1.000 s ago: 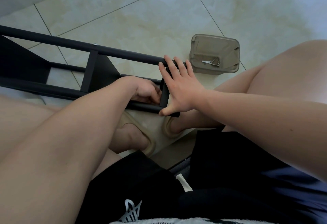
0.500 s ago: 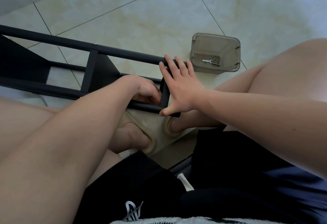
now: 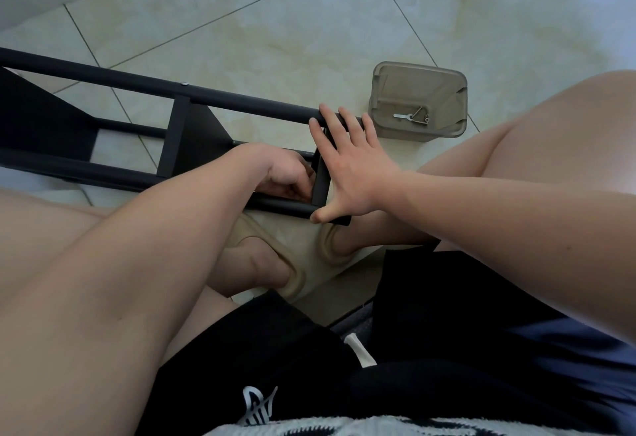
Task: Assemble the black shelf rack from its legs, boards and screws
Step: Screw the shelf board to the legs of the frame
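Note:
The black shelf rack (image 3: pixel 192 146) lies on its side on the tiled floor, its long legs running from the left edge toward the middle. A silver screw head (image 3: pixel 184 83) shows on the far leg. My right hand (image 3: pixel 347 164) lies flat with spread straight fingers against the end board (image 3: pixel 320 182), fingertips on the far leg, thumb at the near leg's end. My left hand (image 3: pixel 285 174) reaches inside the frame just left of that board, fingers curled; what they hold is hidden.
A translucent grey plastic box (image 3: pixel 418 102) stands on the floor right of the rack's end, with a small metal wrench and a screw inside. My bare knees and sandalled feet sit close below the rack. Pale tiles stretch beyond.
Almost nothing has moved. Both hands stay at the rack's end board, my left hand shifting slightly inside the frame.

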### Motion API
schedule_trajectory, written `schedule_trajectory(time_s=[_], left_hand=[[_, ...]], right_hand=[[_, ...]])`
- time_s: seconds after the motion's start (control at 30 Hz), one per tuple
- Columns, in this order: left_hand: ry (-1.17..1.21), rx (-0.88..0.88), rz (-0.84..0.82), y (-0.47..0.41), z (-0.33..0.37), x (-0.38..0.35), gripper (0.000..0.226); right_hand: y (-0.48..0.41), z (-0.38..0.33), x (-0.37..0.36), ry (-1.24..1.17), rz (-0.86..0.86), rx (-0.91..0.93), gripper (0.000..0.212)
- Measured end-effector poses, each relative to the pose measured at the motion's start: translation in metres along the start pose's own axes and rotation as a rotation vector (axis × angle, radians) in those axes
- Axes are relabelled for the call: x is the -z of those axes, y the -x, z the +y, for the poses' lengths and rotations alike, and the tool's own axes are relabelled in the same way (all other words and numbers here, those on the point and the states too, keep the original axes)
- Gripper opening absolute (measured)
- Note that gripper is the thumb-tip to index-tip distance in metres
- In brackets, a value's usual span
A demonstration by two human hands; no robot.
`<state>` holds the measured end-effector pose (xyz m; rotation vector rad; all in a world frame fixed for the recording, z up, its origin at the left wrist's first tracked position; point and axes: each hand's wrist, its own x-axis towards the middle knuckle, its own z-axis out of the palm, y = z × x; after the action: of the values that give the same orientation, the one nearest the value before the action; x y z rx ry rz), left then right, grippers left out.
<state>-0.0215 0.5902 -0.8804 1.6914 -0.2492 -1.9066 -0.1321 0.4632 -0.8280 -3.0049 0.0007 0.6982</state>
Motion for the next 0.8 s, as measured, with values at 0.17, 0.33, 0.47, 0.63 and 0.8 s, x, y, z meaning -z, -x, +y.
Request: schedule_trajectory(time_s=[0.17, 0.33, 0.47, 0.63, 0.8], left_hand=[[-0.022, 0.025, -0.035, 0.0005, -0.0023, 0.0043, 0.022], [-0.031, 0.033, 0.008, 0.0034, 0.0011, 0.0027, 0.013], [-0.044, 0.051, 0.002, 0.0032, 0.0058, -0.0018, 0.021], [-0.024, 0.027, 0.011, 0.0020, 0.0045, -0.0034, 0.024], [-0.015, 0.012, -0.023, 0.0009, 0.0007, -0.0010, 0.024]], right_hand=[[-0.0005, 0.0007, 0.0000, -0.007, -0.003, 0.002, 0.151], [-0.0021, 0.0021, 0.0004, -0.011, -0.005, 0.001, 0.151], [0.0002, -0.0008, -0.0005, -0.005, 0.000, 0.001, 0.151], [0.0011, -0.0013, -0.0002, -0.010, -0.006, -0.002, 0.151], [0.0015, -0.0010, 0.0005, -0.012, -0.003, -0.002, 0.151]])
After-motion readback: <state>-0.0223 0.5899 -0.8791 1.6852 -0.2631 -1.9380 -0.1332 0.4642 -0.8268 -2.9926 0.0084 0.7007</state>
